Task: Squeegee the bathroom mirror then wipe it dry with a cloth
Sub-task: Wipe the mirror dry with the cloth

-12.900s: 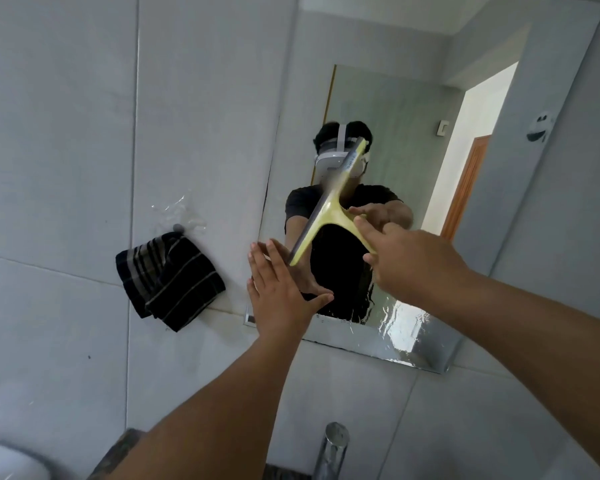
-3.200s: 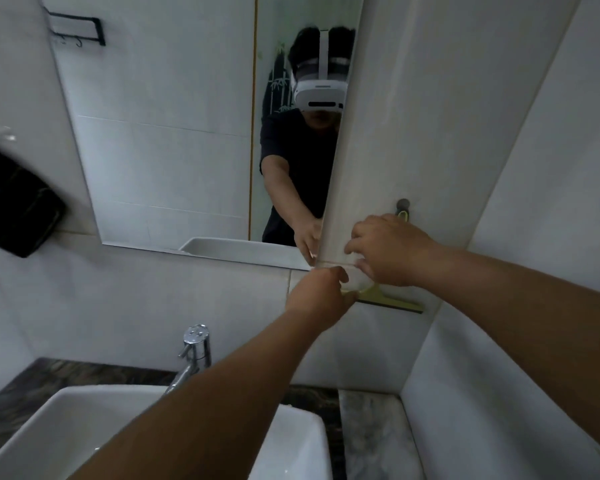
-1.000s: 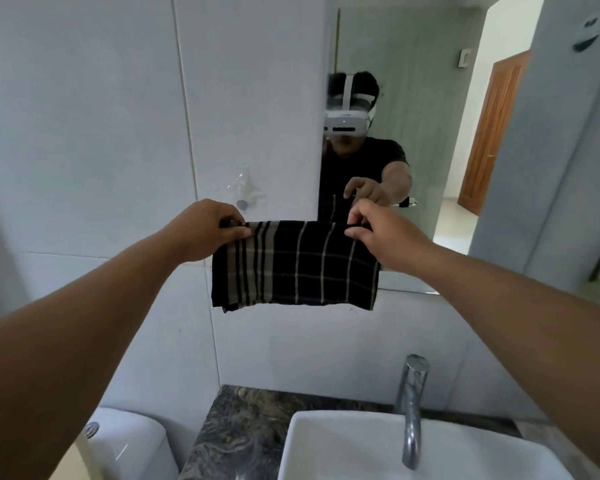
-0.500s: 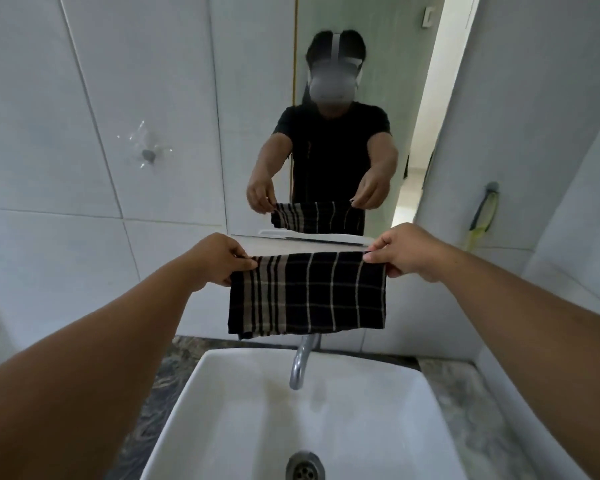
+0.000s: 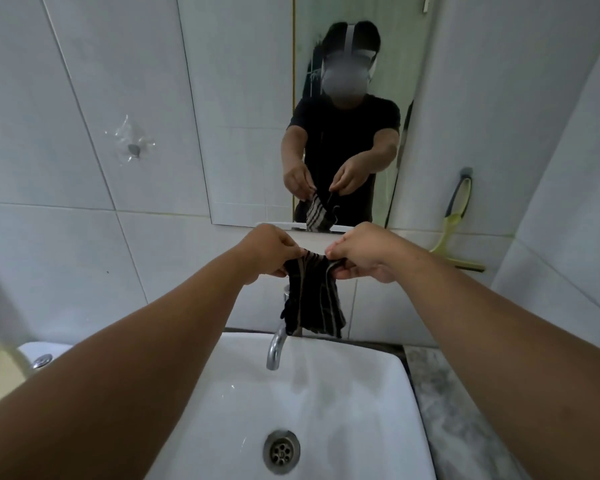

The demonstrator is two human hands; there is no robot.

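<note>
A dark striped cloth (image 5: 314,303) hangs folded in half between my hands, just below the mirror (image 5: 250,133) and above the tap. My left hand (image 5: 269,252) and my right hand (image 5: 364,252) each pinch a top corner, and the two hands are close together. The yellow-green squeegee (image 5: 456,223) hangs from a hook on the tiled wall to the right of the mirror, blade at the bottom. The mirror reflects a person holding the cloth.
A white basin (image 5: 378,393) with a chrome tap (image 5: 276,348) and a drain (image 5: 281,452) lies under my arms. A marble counter (image 5: 440,393) runs to the right. A clear wall hook (image 5: 132,148) sits on the left tiles. A toilet cistern (image 5: 39,358) is at lower left.
My hands have come together, folding the spread cloth in half so it hangs narrow. Before that the squeegee was hung on the right wall and the cloth was taken from the left hook.
</note>
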